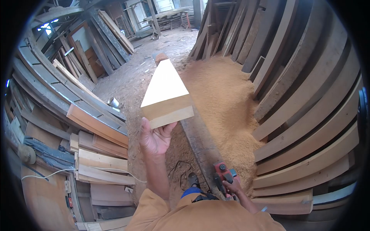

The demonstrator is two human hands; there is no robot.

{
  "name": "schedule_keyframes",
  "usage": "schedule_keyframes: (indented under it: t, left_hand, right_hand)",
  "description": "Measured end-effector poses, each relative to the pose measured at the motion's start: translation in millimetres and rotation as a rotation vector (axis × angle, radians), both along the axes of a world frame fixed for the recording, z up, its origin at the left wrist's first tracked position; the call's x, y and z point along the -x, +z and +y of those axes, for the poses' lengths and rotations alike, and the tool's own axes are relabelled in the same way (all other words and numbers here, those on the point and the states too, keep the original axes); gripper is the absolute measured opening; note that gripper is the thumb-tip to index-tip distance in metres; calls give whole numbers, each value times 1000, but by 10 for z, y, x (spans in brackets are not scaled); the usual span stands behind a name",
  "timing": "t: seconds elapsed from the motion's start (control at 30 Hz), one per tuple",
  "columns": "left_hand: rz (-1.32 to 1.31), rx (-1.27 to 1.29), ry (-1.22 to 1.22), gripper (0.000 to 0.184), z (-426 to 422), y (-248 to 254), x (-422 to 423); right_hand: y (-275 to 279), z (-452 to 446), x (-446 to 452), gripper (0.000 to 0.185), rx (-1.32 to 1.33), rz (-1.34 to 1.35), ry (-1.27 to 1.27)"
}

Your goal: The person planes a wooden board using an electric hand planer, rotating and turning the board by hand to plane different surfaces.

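Note:
My left hand (157,138) is closed under the near end of a thick wooden plank (165,86), thumb on the left side and fingers beneath. The plank's top is bright white in the light, and its squared end faces me. Its far part extends forward over a long, narrow beam (204,144); I cannot tell whether they touch. At the beam's near end, my right hand (232,187) grips a red and black electric hand planer (224,173). The planer appears to rest on or beside the beam.
Orange-brown wood shavings (219,92) are heaped right of the beam. Tall boards (296,84) lean along the right side. Stacked planks (104,165) and a pale cable (115,169) lie at left. A white cup-like container (113,102) is on the floor.

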State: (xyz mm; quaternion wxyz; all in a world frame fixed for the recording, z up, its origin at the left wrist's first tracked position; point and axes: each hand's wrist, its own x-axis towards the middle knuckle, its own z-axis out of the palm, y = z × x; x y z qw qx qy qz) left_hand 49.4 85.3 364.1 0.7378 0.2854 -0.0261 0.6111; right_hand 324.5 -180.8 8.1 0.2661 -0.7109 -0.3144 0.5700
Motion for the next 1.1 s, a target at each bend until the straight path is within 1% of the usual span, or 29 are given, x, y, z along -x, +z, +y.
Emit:
schedule_keyframes:
  t: [0.03, 0.23, 0.37, 0.43, 0.53, 0.63, 0.7, 0.9, 1.0, 1.1]
  left_hand:
    - [38, -18, 22, 72, -1, 12, -6]
    - [30, -35, 0, 68, 4, 19, -37]
    - [37, -31, 14, 70, -23, 6, -87]
    - [48, -31, 5, 71, -22, -12, -104]
    - [11, -55, -30, 60, -33, 21, -124]
    - [-3, -68, -34, 58, -18, -4, -125]
    - [-9, -52, -6, 59, -16, -38, -103]
    - [-43, -23, -7, 63, -30, 19, 2]
    - [-51, -12, -1, 65, -1, 7, 30]
    - [-67, -7, -13, 66, 2, 7, 17]
  right_hand:
    - [-2, 6, -1, 40, 6, 6, -1]
    - [-71, -16, 8, 42, -28, -9, -34]
    - [-273, -55, 7, 43, -56, 8, -67]
    - [-249, -39, -3, 43, -52, 4, -58]
    - [-203, -28, -10, 44, -16, 7, -36]
    - [-248, -31, -27, 43, -13, -8, -26]
    - [-284, -43, -14, 43, -54, -11, -43]
    - [-75, -15, 32, 46, -3, -21, -44]
    - [-92, -11, -5, 46, 28, -16, -2]
    - [-100, -30, 22, 45, -38, -25, -44]
